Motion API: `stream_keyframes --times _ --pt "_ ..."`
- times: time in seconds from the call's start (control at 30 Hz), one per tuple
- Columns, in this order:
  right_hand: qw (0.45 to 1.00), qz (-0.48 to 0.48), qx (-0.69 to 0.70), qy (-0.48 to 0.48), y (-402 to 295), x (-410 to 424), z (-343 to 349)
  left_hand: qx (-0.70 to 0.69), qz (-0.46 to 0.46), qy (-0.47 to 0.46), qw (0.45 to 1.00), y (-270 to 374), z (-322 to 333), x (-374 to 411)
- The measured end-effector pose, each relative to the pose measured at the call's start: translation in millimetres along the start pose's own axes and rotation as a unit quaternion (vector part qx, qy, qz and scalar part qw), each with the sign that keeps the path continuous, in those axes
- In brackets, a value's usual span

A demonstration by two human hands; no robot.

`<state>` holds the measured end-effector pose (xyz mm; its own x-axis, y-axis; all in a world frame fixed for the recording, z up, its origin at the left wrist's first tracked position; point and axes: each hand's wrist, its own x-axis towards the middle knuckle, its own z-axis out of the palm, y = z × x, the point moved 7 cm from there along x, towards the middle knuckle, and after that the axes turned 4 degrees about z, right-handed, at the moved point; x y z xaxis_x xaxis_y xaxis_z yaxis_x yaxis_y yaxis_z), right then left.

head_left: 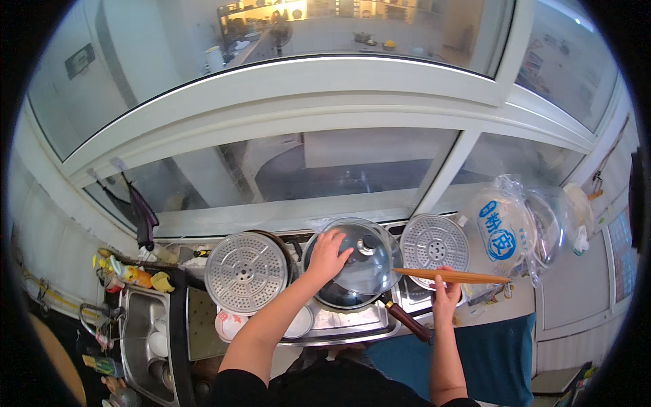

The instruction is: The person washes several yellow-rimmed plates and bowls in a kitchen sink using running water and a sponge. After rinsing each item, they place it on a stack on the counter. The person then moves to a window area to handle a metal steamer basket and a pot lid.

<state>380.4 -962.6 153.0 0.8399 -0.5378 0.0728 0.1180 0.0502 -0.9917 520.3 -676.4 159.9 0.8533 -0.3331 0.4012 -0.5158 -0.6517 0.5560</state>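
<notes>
My left hand (329,257) lies over the left part of a glass lid (363,272), its fingers apart; whether it presses on the glass is unclear. The lid rests tilted or off-centre over a dark frying pan (338,300) with a brown handle (409,320). My right hand (445,292) grips a tapered wooden rolling pin (463,277) near its middle, holding it level above the stove's right side. Behind the pin is a round perforated steamer tray (436,245). Another perforated steamer tray (246,273) sits left of the pan.
A steel stove top (351,325) runs beneath the pans, with a white dish (300,323) at its front. A steel sink (145,300) holds dishes at left. A printed plastic bag (498,234) stands at right, above a blue cloth (488,351). A window frame (305,96) rises behind.
</notes>
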Motion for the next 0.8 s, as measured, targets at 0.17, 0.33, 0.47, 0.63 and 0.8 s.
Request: stream_keyframes --times 0.17,0.33,0.47,0.63,0.8 --pt "1.000 -0.016 -0.019 0.004 -3 -3 2 0.026 -0.083 0.125 0.988 -50 -58 -57" --pt "0.999 -0.041 -0.011 -0.005 -13 -7 14 0.330 -0.274 0.181 0.885 -156 -135 -167" --pt "0.999 -0.036 -0.020 -0.009 -12 -9 14 0.214 -0.543 0.144 0.799 -209 -178 -222" --pt "0.999 -0.038 -0.006 -0.014 -5 -8 18 0.132 -0.592 0.196 0.771 -260 -179 -270" --pt "0.998 -0.047 -0.003 -0.028 -10 -8 28 -0.238 -0.549 0.375 0.708 -319 -159 -305"
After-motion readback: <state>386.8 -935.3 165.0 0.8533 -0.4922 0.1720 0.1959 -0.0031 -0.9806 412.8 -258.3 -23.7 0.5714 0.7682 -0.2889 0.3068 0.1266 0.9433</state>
